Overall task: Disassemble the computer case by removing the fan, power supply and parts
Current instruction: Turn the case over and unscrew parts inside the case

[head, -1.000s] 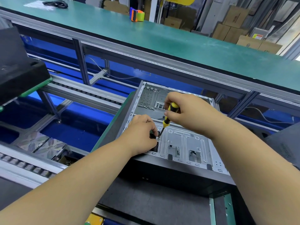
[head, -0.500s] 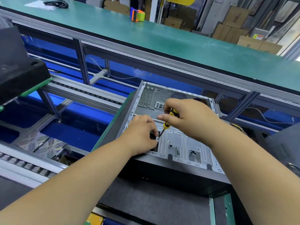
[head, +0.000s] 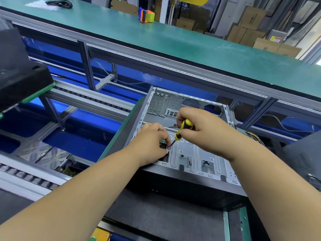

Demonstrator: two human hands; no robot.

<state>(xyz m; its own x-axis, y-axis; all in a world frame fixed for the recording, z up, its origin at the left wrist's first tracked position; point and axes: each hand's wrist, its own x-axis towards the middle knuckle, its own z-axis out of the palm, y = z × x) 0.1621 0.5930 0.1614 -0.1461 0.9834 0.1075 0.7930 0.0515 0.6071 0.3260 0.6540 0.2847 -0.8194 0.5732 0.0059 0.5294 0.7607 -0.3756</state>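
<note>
A: Status?

B: Computer case (head: 194,159) on the conveyor looks mostly stripped. Right hand (head: 205,129) grips screwdriver (head: 182,130); left hand (head: 152,143) pinches at the screw (head: 168,149). One part likely remains.

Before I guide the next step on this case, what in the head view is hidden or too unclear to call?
- Screw under the yellow-and-black screwdriver tip: too small, and crowded by the left hand fingers, to tell whether it is still seated.
- Dark part with a green edge that the left hand grips: mostly covered by that hand.
- Grey metal computer case floor at the back: hidden by the right hand.
- Yellow-black cable bundle at right: hidden behind the right forearm.
</note>
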